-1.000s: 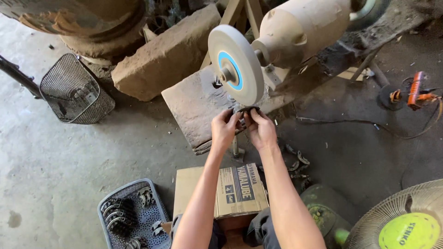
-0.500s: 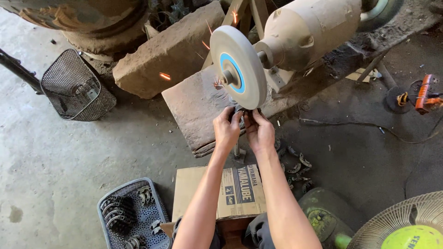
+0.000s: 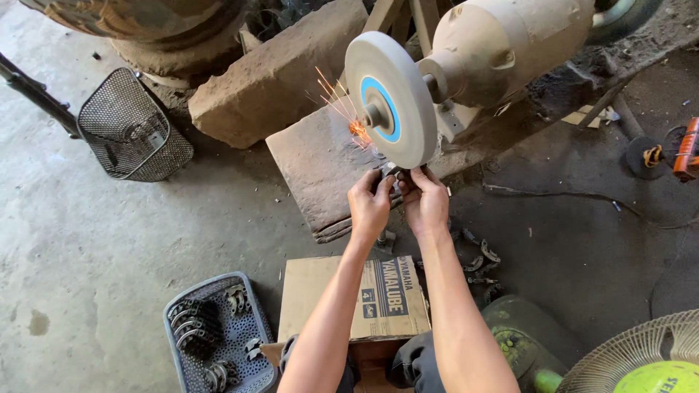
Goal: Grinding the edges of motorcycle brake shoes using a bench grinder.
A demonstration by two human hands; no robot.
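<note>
Head-camera view of a person at a bench grinder. The left hand (image 3: 370,206) and the right hand (image 3: 424,201) sit side by side beneath the grinding wheel (image 3: 389,98), fingers curled and pressed together, jointly pinching a small metal workpiece (image 3: 391,175) by its edges. The workpiece touches the lower rim of the wheel; its exact shape cannot be told, as the fingers hide most of it. Orange sparks (image 3: 342,109) fan up and to the left from the wheel's face. The wheel is pale grey with a blue centre label, mounted on the shaft of a beige motor housing (image 3: 510,44). Behind the hands lies a flat stone slab (image 3: 313,167), and a second stone block (image 3: 273,76) lies farther back. A cardboard box (image 3: 364,298) rests just before the person's knees. At lower left a grey plastic basket (image 3: 218,338) holds curved metal parts; similar parts (image 3: 480,258) lie on the concrete floor (image 3: 87,240) right of the box. A wire mesh basket (image 3: 131,127) lies at upper left; a fan guard (image 3: 641,356) shows at lower right.
</note>
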